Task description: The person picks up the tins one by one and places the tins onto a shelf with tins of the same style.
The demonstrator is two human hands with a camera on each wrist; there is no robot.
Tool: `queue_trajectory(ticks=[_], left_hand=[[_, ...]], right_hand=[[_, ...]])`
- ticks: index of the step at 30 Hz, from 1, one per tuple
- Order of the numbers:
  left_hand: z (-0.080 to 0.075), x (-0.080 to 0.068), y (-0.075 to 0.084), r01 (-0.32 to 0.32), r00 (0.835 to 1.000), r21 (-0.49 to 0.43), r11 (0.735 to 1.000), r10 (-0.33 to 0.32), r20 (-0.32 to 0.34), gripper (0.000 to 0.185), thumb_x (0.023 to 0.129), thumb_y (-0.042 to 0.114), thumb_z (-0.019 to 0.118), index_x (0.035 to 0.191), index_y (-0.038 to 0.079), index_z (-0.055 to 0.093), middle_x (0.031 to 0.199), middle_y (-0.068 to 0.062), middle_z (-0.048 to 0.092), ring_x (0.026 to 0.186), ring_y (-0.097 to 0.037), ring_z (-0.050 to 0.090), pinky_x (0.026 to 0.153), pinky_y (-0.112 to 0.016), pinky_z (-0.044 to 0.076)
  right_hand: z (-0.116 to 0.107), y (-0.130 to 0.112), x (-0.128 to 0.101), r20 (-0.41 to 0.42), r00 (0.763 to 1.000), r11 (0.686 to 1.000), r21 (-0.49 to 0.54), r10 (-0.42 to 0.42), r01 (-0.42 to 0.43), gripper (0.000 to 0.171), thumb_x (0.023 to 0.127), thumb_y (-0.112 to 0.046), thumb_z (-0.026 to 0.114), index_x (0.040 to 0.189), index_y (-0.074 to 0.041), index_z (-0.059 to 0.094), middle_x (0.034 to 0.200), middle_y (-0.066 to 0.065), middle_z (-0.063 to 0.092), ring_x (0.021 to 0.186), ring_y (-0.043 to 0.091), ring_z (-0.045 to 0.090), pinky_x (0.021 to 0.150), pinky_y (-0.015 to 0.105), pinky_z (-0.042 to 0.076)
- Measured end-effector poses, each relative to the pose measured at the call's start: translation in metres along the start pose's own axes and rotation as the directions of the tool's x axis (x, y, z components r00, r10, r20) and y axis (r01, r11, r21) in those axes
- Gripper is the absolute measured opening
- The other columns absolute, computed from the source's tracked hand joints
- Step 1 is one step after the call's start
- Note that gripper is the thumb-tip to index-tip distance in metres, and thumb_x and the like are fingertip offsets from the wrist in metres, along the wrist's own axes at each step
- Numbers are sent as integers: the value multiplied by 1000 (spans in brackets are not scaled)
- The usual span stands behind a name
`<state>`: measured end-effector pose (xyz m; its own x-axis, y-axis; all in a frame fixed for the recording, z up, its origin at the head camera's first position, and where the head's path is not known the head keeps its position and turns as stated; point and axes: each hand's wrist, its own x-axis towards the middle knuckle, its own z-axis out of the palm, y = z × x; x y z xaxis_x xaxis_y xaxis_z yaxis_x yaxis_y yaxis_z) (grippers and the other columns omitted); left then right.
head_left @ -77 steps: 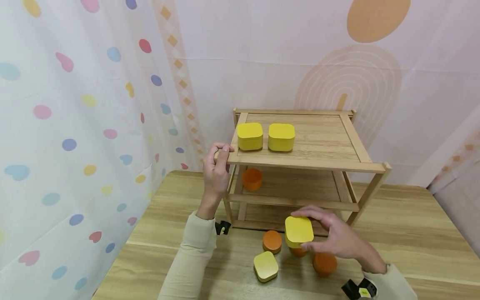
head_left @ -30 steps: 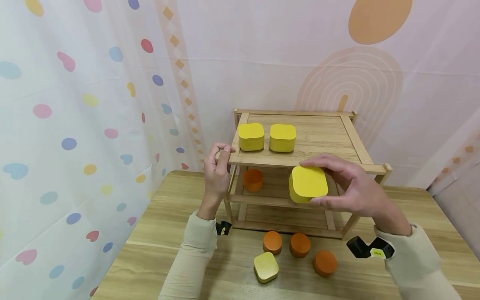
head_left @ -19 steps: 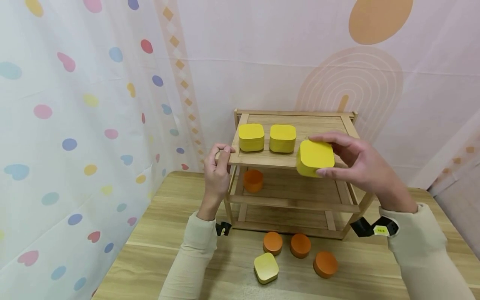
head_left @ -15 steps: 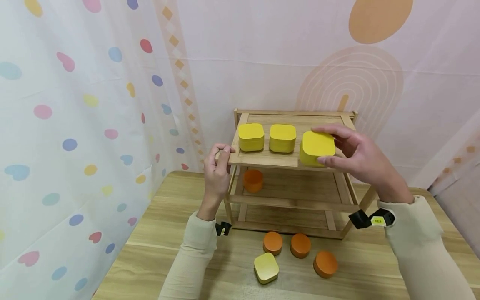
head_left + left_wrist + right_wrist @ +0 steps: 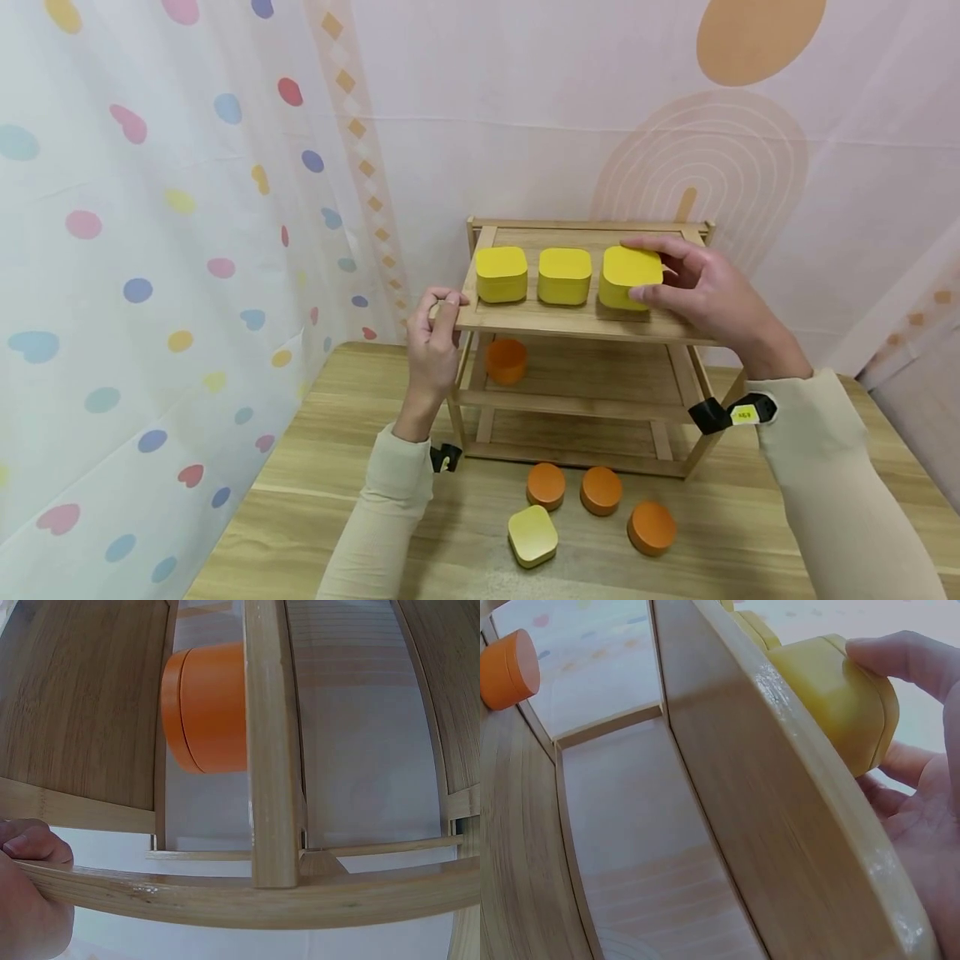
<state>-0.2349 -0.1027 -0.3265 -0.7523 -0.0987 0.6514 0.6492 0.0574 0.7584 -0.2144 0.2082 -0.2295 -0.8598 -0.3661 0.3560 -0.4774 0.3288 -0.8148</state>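
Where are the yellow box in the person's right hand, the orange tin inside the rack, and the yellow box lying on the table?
yellow box in hand (image 5: 628, 268), head view, its top face.
orange tin inside rack (image 5: 506, 360), head view, its front side.
yellow box on table (image 5: 532, 533), head view, its lid.

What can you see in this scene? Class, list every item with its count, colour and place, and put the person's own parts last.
Shelf rack: one, light wood, standing on the table.
Table: one, light wood.
Square tins on top shelf: three, yellow, in a row; left, middle, right tin.
Square tin on table: one, yellow, in front of the rack.
Round tins on table: three, orange, in front of the rack.
Round tin on middle shelf: one, orange, left end.
Curtain: one, white with coloured spots, at left.
Left hand: grips the rack's top left front edge.
Right hand: holds the right tin.
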Motion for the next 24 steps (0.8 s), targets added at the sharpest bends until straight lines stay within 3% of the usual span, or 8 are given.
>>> queue_trajectory(ticks=[13, 24], left_hand=[[0, -2, 1, -13, 1000, 1, 1000, 13, -2, 32, 104, 26, 43, 97, -2, 57, 51, 3, 32, 40, -13, 26, 40, -23, 23], [-3, 1, 5, -25, 1000, 2, 1000, 25, -6, 32, 104, 24, 43, 96, -3, 58, 51, 3, 33, 41, -13, 27, 40, -23, 23]], right_hand=[[-1, 3, 0, 13, 995, 995, -20, 102, -102, 52, 93, -14, 68, 142, -13, 52, 137, 0, 51, 112, 15, 56, 88, 16, 46], [1, -3, -1, -7, 994, 993, -38, 111, -111, 53, 95, -16, 67, 144, -12, 49, 137, 1, 50, 111, 15, 55, 86, 16, 46]])
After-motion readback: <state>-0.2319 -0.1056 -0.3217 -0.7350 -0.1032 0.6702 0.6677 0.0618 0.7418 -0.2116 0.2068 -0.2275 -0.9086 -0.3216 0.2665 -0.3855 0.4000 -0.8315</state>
